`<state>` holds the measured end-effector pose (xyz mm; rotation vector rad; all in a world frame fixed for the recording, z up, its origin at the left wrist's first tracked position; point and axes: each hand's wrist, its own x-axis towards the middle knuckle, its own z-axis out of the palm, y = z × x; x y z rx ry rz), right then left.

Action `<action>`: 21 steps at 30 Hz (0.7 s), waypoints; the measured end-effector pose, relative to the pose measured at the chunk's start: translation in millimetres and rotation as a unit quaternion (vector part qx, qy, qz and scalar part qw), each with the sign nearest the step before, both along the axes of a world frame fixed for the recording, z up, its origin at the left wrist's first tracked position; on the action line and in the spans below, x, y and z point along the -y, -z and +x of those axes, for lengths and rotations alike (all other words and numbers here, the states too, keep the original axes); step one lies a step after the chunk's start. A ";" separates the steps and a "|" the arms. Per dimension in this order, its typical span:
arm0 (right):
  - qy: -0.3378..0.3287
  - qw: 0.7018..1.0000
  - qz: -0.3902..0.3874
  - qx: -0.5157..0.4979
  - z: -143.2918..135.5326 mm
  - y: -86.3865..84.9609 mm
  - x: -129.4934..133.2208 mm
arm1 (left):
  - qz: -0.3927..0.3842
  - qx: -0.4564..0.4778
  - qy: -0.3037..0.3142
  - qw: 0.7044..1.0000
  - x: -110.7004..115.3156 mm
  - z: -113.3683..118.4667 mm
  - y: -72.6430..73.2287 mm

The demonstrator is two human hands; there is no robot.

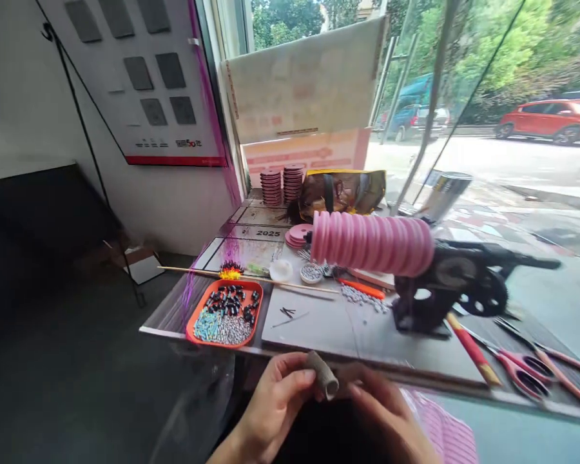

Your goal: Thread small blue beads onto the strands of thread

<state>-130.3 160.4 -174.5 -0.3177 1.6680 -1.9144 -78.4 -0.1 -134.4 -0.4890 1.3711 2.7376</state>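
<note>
Tube, greyish and short, with a rough, matte wall that looks like cardboard: that is what you have in your fingers.

"What shape does its end show you?"

A round, hollow mouth, tipped down and to your right, the wall fairly thick around the opening.

"And how does it sit in your grip?"

Your left hand is closed on it, thumb and fingertips pinching its left side, so the open end points out past your thumb. You have it in front of the near edge of the table, above your lap.

"Your right hand?"

Just beside the tube on its right, fingers curled and blurred; whether they touch it or grip anything, you cannot tell from this view.

"What textures lie beyond your hands?"

You face a smooth pale board. Left of it, your shiny orange tray bears glossy black beads, turquoise slivers and small silvery beads. Above the board's right side, a ribbed pink cylinder is mounted on a black stand, and farther right lie scissors with pink looped handles.
</note>
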 end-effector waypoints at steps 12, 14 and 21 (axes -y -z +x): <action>-0.114 0.989 -0.091 0.006 -0.2 -12.5 10.6 | 0.106 -0.042 0.167 0.979 -25.6 18.8 27.1; -0.129 0.989 -0.070 -0.007 0.8 -16.4 10.3 | 0.086 -0.047 0.251 0.963 -25.4 19.2 28.2; -0.190 0.976 -0.093 0.060 8.5 -12.1 1.2 | -0.245 -0.099 0.335 0.905 -21.0 18.6 -5.3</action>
